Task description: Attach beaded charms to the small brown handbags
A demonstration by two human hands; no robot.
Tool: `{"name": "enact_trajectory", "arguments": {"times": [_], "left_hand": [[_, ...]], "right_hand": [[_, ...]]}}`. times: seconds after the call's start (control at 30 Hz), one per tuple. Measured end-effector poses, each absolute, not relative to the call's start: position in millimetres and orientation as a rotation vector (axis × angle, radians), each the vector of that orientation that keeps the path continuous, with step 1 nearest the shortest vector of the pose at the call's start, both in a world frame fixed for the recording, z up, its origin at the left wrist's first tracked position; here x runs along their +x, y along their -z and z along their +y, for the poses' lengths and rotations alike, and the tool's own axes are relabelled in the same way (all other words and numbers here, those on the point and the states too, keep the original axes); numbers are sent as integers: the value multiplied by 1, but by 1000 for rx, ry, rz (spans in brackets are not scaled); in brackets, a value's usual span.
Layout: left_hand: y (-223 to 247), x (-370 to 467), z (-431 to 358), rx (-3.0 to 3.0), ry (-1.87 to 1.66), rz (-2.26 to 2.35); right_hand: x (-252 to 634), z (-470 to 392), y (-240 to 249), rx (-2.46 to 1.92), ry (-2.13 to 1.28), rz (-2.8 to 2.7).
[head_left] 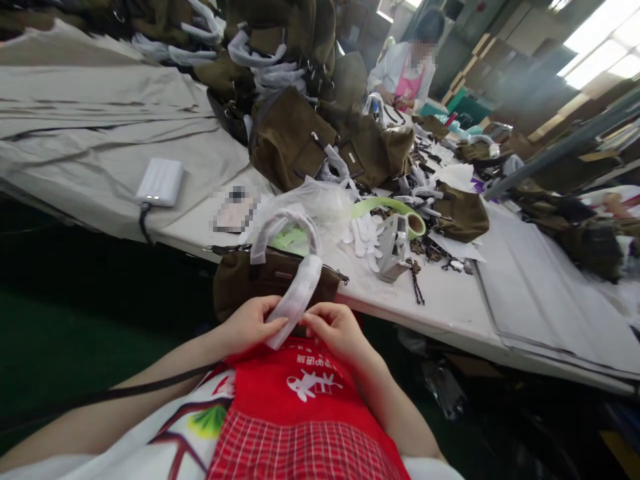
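We stand before a long table (385,300) covered in pale cloth, its back heaped with a pile of olive-brown fabric handbags (293,137), several with handles sleeved in white wrapping; we cannot tell what, if anything, these bags contain. At the near edge, right in front of us, sits one olive-brown fabric handbag (247,283) with a zip along its top; its inside is hidden. Just behind it lies a crumpled bag of clear plastic (325,200), contents unclear. From the handbag rises a curved handle in translucent white wrapping (300,287), its lower end towards our red apron (295,367). Our left hand (253,323) pinches that end between thumb and fingers; our right hand (335,327) has its fingertips closed on the opposite edge. To the right we see a silvery metal box-like object (393,250), its inside unreadable, beside lime-green tape (385,202). A white rectangular block (163,180) with a black cable lies left, and a dark corded charm (416,283) lies near the table's edge.
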State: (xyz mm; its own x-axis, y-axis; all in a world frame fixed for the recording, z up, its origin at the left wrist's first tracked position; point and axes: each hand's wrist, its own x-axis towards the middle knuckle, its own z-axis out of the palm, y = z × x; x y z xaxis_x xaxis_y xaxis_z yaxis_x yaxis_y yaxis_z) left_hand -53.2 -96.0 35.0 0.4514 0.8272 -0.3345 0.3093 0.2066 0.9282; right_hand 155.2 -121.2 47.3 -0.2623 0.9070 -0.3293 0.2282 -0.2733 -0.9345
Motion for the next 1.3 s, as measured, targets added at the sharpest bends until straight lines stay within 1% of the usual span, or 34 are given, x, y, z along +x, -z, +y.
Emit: {"name": "enact_trajectory", "arguments": {"times": [0.13, 0.33, 0.4, 0.5, 0.57, 0.63, 0.7, 0.8, 0.9, 1.0, 1.07, 1.17, 1.23, 1.27, 1.3], "left_hand": [[-39, -54, -99, 1462, -493, 1091], [-32, -61, -102, 1375, -506, 1001], [-30, -64, -101, 1346, -515, 994], [-29, -66, -100, 1268, -522, 989], [-28, -66, -100, 1225, -525, 992], [-26, -66, -102, 1192, -519, 994], [-26, -64, -103, 1132, -528, 992], [-25, -64, -107, 895, -592, 962], [-20, -63, -111, 614, -625, 894], [-10, -62, -117, 497, -591, 829], [-4, -60, -120, 511, -568, 809], [-1, -60, -120, 647, -533, 862], [-4, -66, -114, 874, -531, 961], [-7, -70, -110, 1020, -527, 1007], [-9, -76, -105, 1167, -533, 1059]], "right_hand": [[122, -116, -36, -1576, -1514, -1597], [126, -106, -25, -1730, -1327, -1743], [130, -106, -26, -1723, -1422, -1685], [136, -108, -27, -1555, -1772, -1530], [138, -111, -25, -1485, -1901, -1459], [139, -112, -22, -1543, -1895, -1443], [139, -112, -18, -1650, -1819, -1455], [137, -111, -14, -1703, -1750, -1448], [131, -112, -13, -1470, -1881, -1242], [122, -116, -12, -1178, -1982, -1048], [120, -117, -11, -1124, -2005, -1039], [127, -113, -9, -1161, -2030, -1171], [138, -107, -8, -1156, -2073, -1300], [145, -103, -9, -1176, -2042, -1353], [153, -99, -10, -1237, -1936, -1396]]}}
